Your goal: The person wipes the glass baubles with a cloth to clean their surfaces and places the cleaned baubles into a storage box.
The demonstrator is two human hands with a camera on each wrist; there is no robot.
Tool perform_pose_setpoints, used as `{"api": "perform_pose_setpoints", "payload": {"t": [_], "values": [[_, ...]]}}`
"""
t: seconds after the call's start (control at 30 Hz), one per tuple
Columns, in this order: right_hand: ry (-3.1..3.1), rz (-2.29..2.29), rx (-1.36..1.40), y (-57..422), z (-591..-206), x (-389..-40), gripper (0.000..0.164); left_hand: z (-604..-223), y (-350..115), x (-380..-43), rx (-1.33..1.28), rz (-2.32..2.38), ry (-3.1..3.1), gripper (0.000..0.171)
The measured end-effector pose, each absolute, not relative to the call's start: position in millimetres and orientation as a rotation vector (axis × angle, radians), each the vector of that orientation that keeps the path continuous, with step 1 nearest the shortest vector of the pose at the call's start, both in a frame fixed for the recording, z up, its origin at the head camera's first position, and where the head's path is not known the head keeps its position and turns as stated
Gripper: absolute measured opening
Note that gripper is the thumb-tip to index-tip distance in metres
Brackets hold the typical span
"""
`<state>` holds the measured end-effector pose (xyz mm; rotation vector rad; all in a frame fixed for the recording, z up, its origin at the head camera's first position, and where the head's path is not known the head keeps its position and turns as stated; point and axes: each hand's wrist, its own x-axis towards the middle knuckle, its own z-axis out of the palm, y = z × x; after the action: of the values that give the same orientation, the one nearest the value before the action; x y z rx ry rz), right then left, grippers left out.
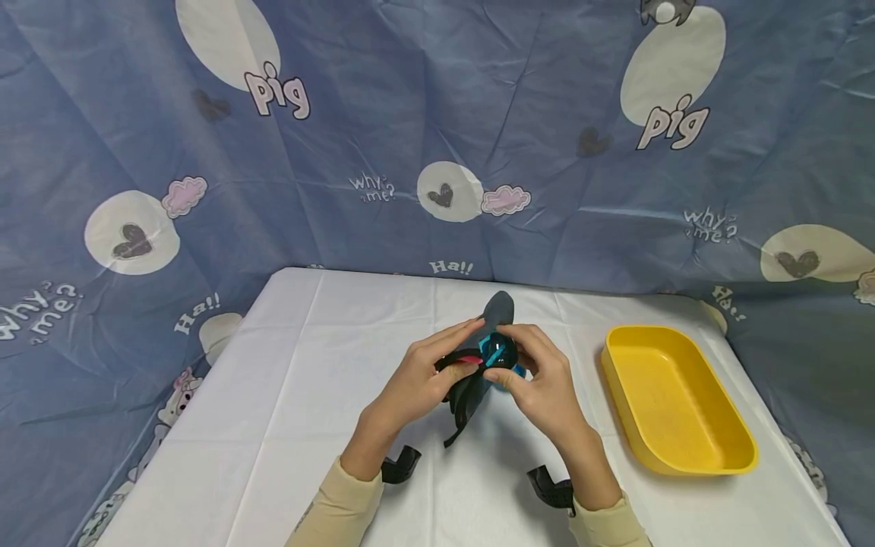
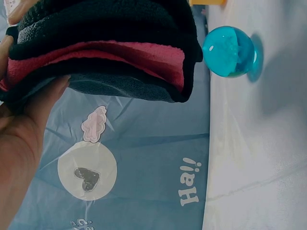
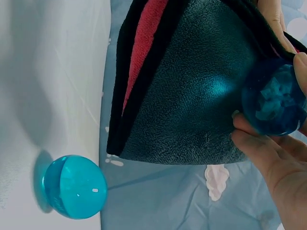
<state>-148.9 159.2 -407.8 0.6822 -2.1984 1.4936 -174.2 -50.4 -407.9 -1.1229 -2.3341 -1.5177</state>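
My left hand (image 1: 425, 372) grips a folded cloth (image 1: 468, 399), dark grey with black edging and a pinkish-red inner side. The cloth (image 2: 120, 84) hangs in folds above the table in the left wrist view. Between thumb and fingertips, my right hand (image 1: 547, 376) holds a clear blue ball (image 3: 273, 98) against the cloth's grey face. A second blue ball (image 3: 79, 187) sits on the white tabletop below the hands; in the left wrist view this ball (image 2: 228, 51) appears beside the cloth's edge. From the head camera, the hands and cloth mostly cover it.
A yellow tray (image 1: 636, 425) stands at the right of the white-covered table (image 1: 307, 380). Blue printed fabric (image 1: 369, 129) hangs behind the table and along its sides. Black camera mounts (image 1: 401, 465) sit at both wrists.
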Motion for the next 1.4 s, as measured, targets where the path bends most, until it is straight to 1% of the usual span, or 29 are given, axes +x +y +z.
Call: {"api": "perform_pose_setpoints", "payload": {"t": [0.73,0.97,1.4], "values": [[-2.157,1.418,0.769,158.5,-410.7,-150.1,0.064,-407.9,-53.3,-174.1,-1.123,-1.542,-2.341,0.06],[-2.167,1.26,0.795,158.6,-410.8,-150.7,0.066,-406.7,-55.1,-174.1,-1.114,-1.543,-2.359,0.06],[-2.178,1.169,0.813,159.3,-409.6,-150.9,0.061,-408.3,-53.1,-174.1,-1.085,-1.582,-2.373,0.06]]}}
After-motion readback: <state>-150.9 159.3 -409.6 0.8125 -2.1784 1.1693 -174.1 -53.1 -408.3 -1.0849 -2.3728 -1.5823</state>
